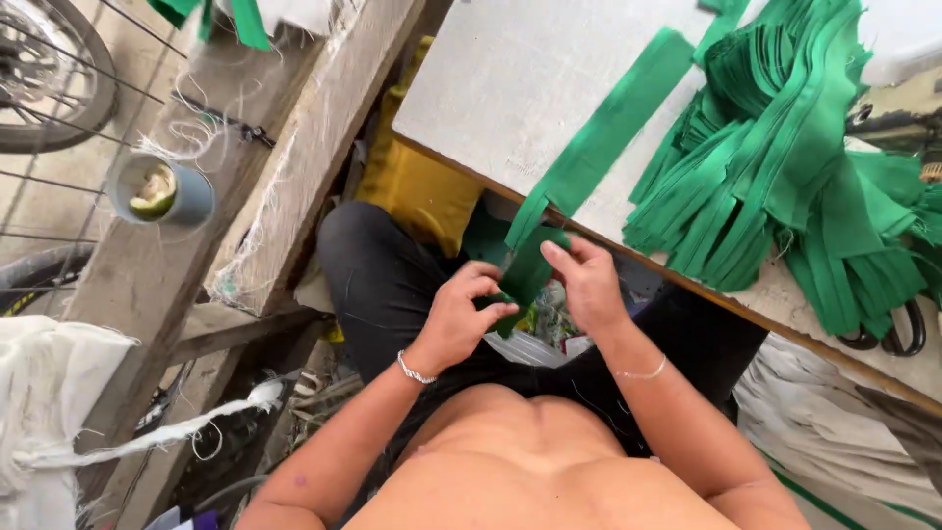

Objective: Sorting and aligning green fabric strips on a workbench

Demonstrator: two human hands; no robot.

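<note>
Sitting at a pale table (510,88), its edge running diagonally from upper left to lower right above the lap. Lying heaped on the table's right half, a big pile (785,167) of green fabric strips, fanning out and drooping over the edge. Peeking from under the pile at the far right, black scissors (898,334). Leaning beside the table on the left, a rough wooden beam (294,147) with frayed white threads; standing near it, a grey can (162,191). Showing at top left, part of a bike wheel (49,79).

Stretching from the table top down over the edge into the lap, one long green strip (608,128). Holding its lower end between both hands, just below the table edge. Left hand (461,319) curling in, fingers pinching the strip's folded end from the left, bracelet at the wrist. Right hand (589,285) pressing on the same end from the right, thumb and fingers closing on the cloth. Hands sitting close together, nearly touching, strip's end clamped between them, its upper part resting flat on the table, well apart from both.
</note>
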